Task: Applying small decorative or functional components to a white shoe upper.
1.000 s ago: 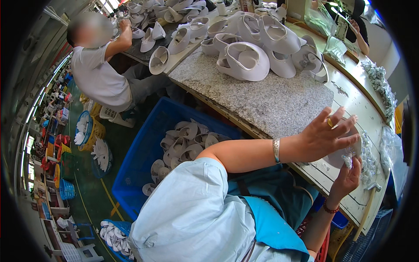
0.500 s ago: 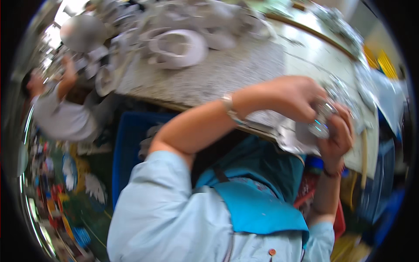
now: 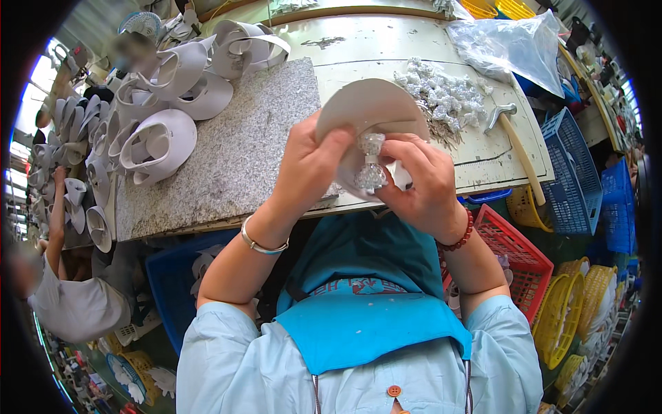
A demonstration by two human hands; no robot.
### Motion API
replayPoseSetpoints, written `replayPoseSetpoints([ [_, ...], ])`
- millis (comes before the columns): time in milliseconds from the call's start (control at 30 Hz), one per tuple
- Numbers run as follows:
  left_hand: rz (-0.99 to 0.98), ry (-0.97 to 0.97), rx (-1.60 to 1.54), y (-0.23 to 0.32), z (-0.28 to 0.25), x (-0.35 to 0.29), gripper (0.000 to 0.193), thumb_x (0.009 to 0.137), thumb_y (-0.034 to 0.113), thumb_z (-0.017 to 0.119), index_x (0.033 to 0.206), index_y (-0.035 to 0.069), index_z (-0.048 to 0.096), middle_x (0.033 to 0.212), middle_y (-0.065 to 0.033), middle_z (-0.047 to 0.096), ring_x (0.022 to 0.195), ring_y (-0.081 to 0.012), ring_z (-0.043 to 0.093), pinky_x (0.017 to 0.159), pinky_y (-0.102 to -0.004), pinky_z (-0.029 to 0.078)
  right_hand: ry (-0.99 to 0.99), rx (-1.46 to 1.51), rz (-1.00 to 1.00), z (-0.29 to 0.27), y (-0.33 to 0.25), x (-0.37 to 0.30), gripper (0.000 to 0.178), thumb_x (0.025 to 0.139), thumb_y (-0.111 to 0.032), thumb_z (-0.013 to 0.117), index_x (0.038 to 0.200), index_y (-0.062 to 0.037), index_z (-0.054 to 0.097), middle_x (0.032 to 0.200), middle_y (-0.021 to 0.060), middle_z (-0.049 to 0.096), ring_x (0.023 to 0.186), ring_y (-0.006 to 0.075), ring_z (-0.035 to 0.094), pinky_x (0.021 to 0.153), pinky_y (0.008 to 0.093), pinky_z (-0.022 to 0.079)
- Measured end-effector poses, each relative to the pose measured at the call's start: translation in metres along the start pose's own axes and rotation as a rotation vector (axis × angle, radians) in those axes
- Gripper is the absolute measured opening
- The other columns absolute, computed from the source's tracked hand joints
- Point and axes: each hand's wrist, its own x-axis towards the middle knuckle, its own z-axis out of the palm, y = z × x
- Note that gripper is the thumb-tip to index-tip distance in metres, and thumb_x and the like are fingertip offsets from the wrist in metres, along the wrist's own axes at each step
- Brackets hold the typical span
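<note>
hands (image 3: 303, 165) (image 3: 427, 181) hold pale piece (image 3: 372, 103) and silvery bow (image 3: 371, 172) near lettered apron (image 3: 369, 331)

Hands (image 3: 305, 164) hold a pale upper (image 3: 372, 100) and clear ornament (image 3: 371, 176).

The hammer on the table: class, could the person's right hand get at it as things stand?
Likely yes, once the right hand releases the sparkly ornament: nothing seems to block its way to the uncovered hammer.
</note>
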Motion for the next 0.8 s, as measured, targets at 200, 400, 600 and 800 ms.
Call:
replayPoseSetpoints([
  [200, 0.226, 0.092, 0.484, -0.008, 0.002, -0.004, 0.032, 0.086, 0.001, 0.055, 0.117, 0.001, 0.061, 0.108, -0.0192, 0.063, 0.085, -0.0268, 0.066, 0.072, -0.0293, 0.052, -0.219, -0.147, 0.190, -0.008, -0.001, 0.008, 0.012, 0.075, -0.012, 0.065, 0.080, -0.0029, 0.058, 0.071, 0.0118, 0.061, 0.065, 0.0317, 0.062, 0.057, 0.0399, 0.049],
  [400, 0.493, -0.054, 0.851, 0.002, 0.005, -0.011, 0.048, 0.071, -0.001, 0.062, 0.118, 0.008, 0.063, 0.120, -0.0190, 0.057, 0.082, -0.0345, 0.067, 0.064, -0.0395, 0.057, -0.314, -0.194, 0.179, -0.017, 0.001, 0.020, 0.017, 0.078, -0.018, 0.063, 0.077, -0.0024, 0.057, 0.069, 0.0145, 0.060, 0.064, 0.0339, 0.062, 0.058, 0.0416, 0.049],
  [600, 0.449, -0.028, 0.791, 0.003, 0.006, -0.016, 0.031, 0.074, 0.003, 0.066, 0.105, 0.005, 0.067, 0.113, -0.0170, 0.060, 0.082, -0.0336, 0.067, 0.065, -0.0388, 0.057, -0.281, -0.009, 0.263, -0.020, 0.006, 0.017, 0.020, 0.079, -0.020, 0.065, 0.079, -0.0016, 0.058, 0.067, 0.0133, 0.059, 0.061, 0.0302, 0.060, 0.056, 0.0385, 0.047],
  [800, 0.374, 0.003, 0.644, 0.002, 0.008, -0.018, 0.029, 0.076, 0.002, 0.068, 0.105, 0.002, 0.068, 0.106, -0.0174, 0.063, 0.084, -0.0321, 0.067, 0.075, -0.0353, 0.055, -0.228, 0.082, 0.299, -0.019, 0.007, 0.010, 0.022, 0.078, -0.020, 0.071, 0.081, -0.0016, 0.059, 0.065, 0.0102, 0.057, 0.058, 0.0245, 0.058, 0.054, 0.0350, 0.046],
])
